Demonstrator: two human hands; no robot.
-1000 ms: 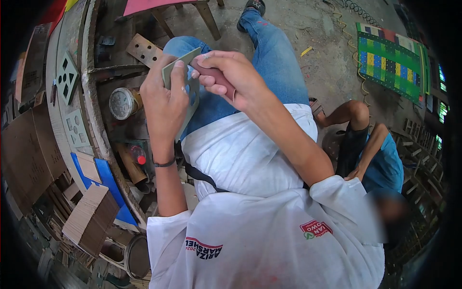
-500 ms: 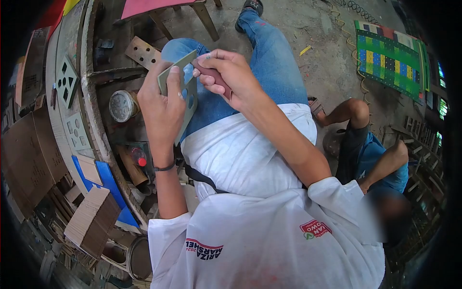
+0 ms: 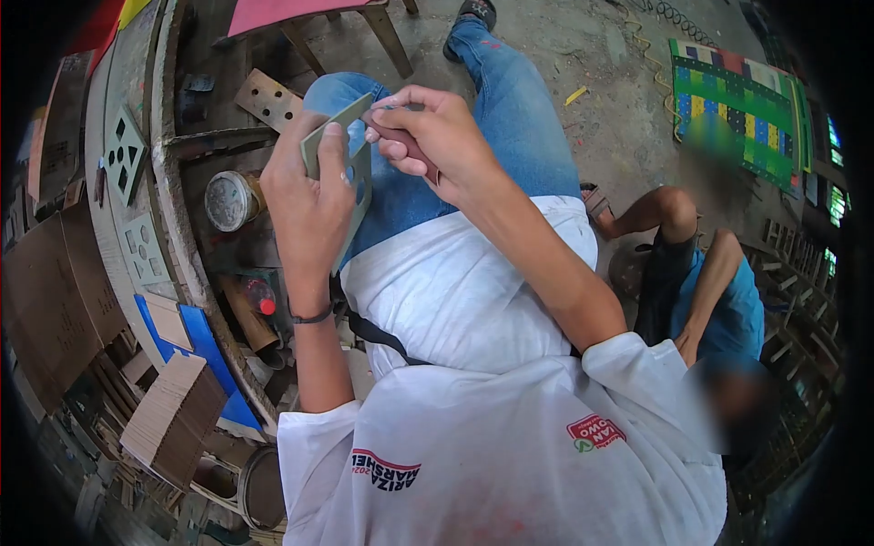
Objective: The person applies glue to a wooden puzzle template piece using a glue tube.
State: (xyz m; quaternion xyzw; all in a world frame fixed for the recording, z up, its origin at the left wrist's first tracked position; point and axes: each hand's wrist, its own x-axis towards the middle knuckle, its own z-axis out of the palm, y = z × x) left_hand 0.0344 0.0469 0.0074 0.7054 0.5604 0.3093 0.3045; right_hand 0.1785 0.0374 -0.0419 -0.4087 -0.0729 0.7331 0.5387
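A pale green board with cut-out holes [image 3: 350,116] stands tilted above the person's lap. Thumb and fingers of my left hand [image 3: 311,196] are wrapped round its left part. My right hand [image 3: 442,136] pinches a folded brown-red sheet, which looks like sandpaper [image 3: 401,138], with its tip at the board's right edge. Part of the board is hidden behind my left hand. Two similar boards with shaped holes, one upper [image 3: 123,156] and one lower [image 3: 143,249], lie on the bench at the left.
A worn wooden bench [image 3: 173,196] runs down the left, with a paint can [image 3: 229,200] beside it. Cardboard boxes [image 3: 173,414] are at lower left. Another person [image 3: 719,291] sits at the right, near green panels with coloured stripes [image 3: 737,114]. A pink-topped stool [image 3: 300,11] stands ahead.
My right hand and the brown-red sheet have shifted very slightly upward along the board. The other person's arm has moved inward. My left hand keeps its hold.
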